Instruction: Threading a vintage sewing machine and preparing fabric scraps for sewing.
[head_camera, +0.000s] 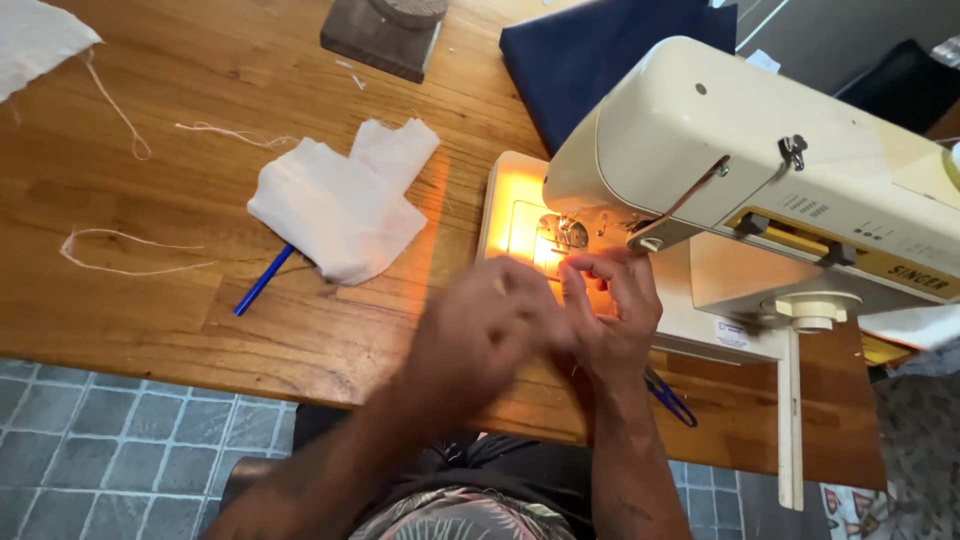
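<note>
Both hands, left (480, 325) and right (610, 310), pinched together just below lit needle (572, 240) of sewing machine (760, 160), contents indiscernible; cloth (340, 200) lies left.

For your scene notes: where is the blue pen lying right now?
In the head view, the blue pen lies left of the hands on the wooden table, its upper end tucked under the white cloth piece.

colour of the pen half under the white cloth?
Blue. The pen sticks out from under the white cloth on the wooden table; head view.
</note>
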